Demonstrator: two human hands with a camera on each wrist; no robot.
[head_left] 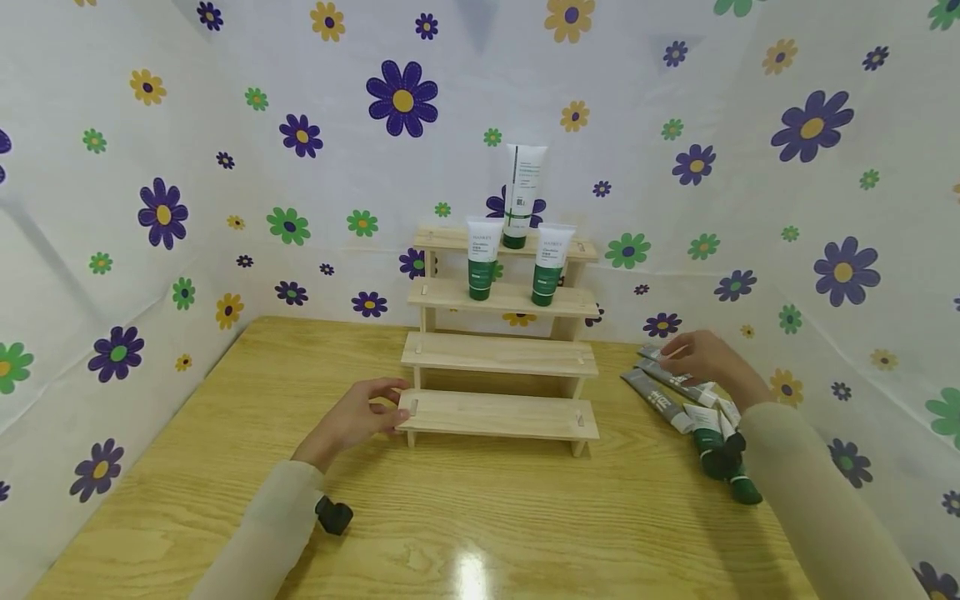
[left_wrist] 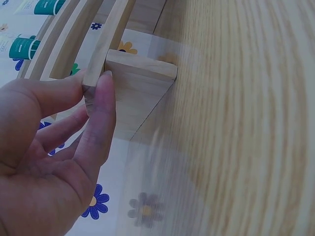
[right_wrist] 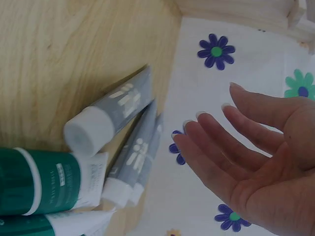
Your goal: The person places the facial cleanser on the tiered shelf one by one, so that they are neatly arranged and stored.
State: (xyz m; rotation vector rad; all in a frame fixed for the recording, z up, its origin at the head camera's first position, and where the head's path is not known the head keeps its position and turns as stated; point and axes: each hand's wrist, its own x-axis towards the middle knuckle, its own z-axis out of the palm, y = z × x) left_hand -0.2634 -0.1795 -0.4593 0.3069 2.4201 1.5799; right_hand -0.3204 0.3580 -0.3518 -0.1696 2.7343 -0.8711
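Observation:
A four-step wooden shelf (head_left: 498, 414) stands mid-table. A tall white-and-green tube (head_left: 521, 196) is upright on its top step, and two shorter ones (head_left: 482, 257) (head_left: 551, 262) stand on the step below. My left hand (head_left: 393, 408) pinches the left end of the bottom step. In the left wrist view the thumb and fingers of that hand (left_wrist: 93, 86) clamp the shelf's end panel (left_wrist: 140, 93). My right hand (head_left: 678, 350) hovers open over grey tubes (head_left: 660, 400) lying at the right. The right wrist view shows this hand's palm (right_wrist: 231, 132) bare, beside the grey tubes (right_wrist: 118, 110) and a green-capped tube (right_wrist: 39, 184).
The wooden table (head_left: 487, 517) is walled on three sides by white cloth with flower prints (head_left: 150, 208). More white-and-green tubes (head_left: 712, 442) lie near the table's right edge. The shelf's two lower steps are bare.

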